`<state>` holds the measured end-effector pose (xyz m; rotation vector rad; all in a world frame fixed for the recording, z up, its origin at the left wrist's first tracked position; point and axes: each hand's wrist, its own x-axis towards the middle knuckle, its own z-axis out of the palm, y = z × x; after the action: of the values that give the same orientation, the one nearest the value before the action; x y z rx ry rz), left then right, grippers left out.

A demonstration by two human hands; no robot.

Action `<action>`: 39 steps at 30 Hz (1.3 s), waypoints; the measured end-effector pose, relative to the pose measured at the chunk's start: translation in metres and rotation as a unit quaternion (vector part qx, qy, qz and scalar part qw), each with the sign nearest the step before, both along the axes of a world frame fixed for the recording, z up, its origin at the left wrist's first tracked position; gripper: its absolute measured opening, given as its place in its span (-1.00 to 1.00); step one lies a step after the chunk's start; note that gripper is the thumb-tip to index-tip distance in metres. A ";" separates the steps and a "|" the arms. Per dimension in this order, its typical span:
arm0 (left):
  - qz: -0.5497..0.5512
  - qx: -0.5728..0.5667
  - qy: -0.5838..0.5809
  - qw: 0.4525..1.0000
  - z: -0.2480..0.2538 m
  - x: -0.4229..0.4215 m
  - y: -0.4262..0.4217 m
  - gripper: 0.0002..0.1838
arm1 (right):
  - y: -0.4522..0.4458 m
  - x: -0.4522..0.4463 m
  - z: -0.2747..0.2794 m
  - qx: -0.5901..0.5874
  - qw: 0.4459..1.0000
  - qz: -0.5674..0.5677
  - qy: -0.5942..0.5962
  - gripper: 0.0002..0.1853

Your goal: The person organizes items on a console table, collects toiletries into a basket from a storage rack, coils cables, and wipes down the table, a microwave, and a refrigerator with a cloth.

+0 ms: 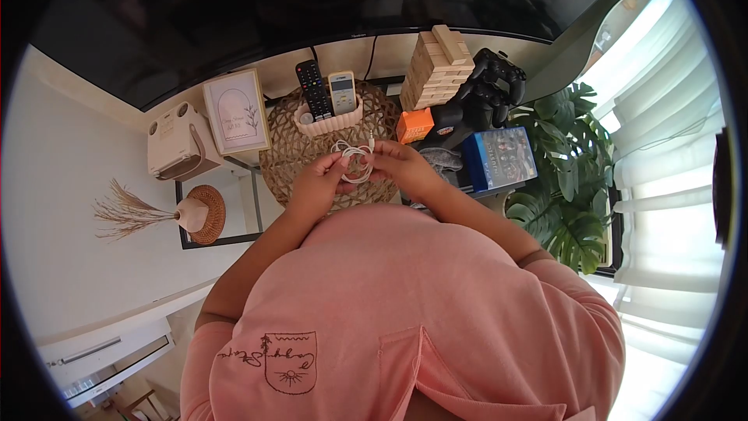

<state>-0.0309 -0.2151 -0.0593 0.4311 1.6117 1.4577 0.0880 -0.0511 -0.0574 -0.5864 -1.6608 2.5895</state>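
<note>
A large black screen (pixel 312 15) spans the back of the room, and in front of it lies a round woven mat (pixel 279 148). Over the near half of the mat is a white cable (pixel 357 165), wound into loose loops, held between both hands. The left hand (pixel 318 183) pinches the left side of the coil between thumb and fingers; the right hand (pixel 401 168) grips the right side the same way, and a plug (pixel 371 140) sticks up beside its fingers. Just beyond the coil, a ribbed holder (pixel 331 123) on the mat carries a black remote (pixel 313 90) and a pale remote (pixel 343 92), both leaning upright. To the right of the holder is an orange box (pixel 414 126), with a wooden block tower (pixel 432 78) behind it, one block lying across the top. Black controllers (pixel 499 82) sit just right of the tower, and a blue case (pixel 502 158) is nearer the person. To the left stand a frame (pixel 236 113) and a beige box (pixel 175 140). Farther out, a leafy plant (pixel 565 179) and a white curtain (pixel 662 210) fill the right side.
</note>
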 end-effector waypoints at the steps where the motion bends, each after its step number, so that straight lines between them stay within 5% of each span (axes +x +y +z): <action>1: 0.004 0.000 -0.002 1.000 0.001 0.001 0.000 -0.63 | 0.000 0.000 0.001 0.000 1.000 -0.001 0.000 -0.69; 4: 0.008 0.001 -0.008 1.000 0.001 0.001 -0.001 -0.62 | 0.001 0.001 -0.001 -0.006 1.000 -0.007 -0.018 -0.77; 6: 0.008 0.002 -0.012 1.000 0.002 0.002 -0.002 -0.62 | 0.002 0.001 -0.006 0.134 0.991 0.014 -0.024 -0.80; 15: -0.031 0.020 -0.077 0.996 -0.005 0.006 -0.004 -0.61 | -0.001 0.004 -0.005 0.262 0.964 0.007 -0.050 -0.79; 18: -0.127 0.022 -0.059 0.990 -0.013 0.002 -0.003 -0.62 | 0.003 0.009 -0.019 0.255 0.961 0.036 -0.097 -0.83; 20: -0.261 -0.111 -0.023 0.959 -0.026 -0.003 -0.002 -0.62 | 0.005 0.013 -0.030 0.242 0.964 0.029 -0.107 -0.84; 24: -0.282 -0.155 -0.034 0.946 -0.039 -0.002 0.012 -0.65 | 0.013 0.017 -0.059 0.232 0.962 -0.012 -0.147 -0.82; 27: -0.238 -0.178 0.034 0.954 -0.069 -0.015 0.022 -0.66 | 0.032 0.006 -0.091 0.288 0.942 0.001 -0.172 -0.80; 29: -0.116 -0.171 0.419 0.884 -0.077 -0.021 0.022 -0.68 | 0.037 0.000 -0.100 0.307 0.932 -0.011 -0.194 -0.79; 32: -0.042 -0.173 0.459 0.871 -0.078 -0.027 0.022 -0.67 | 0.042 -0.001 -0.114 0.364 0.910 -0.028 -0.198 -0.77; 39: -0.100 -0.190 0.400 0.891 -0.102 -0.039 0.023 -0.76 | 0.044 0.016 -0.128 0.374 0.900 -0.078 -0.212 -0.76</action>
<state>-0.0697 -0.1918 -0.1613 1.0200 2.3472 0.7901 0.1039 -0.0074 -0.1857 -1.1836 -2.3862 1.5624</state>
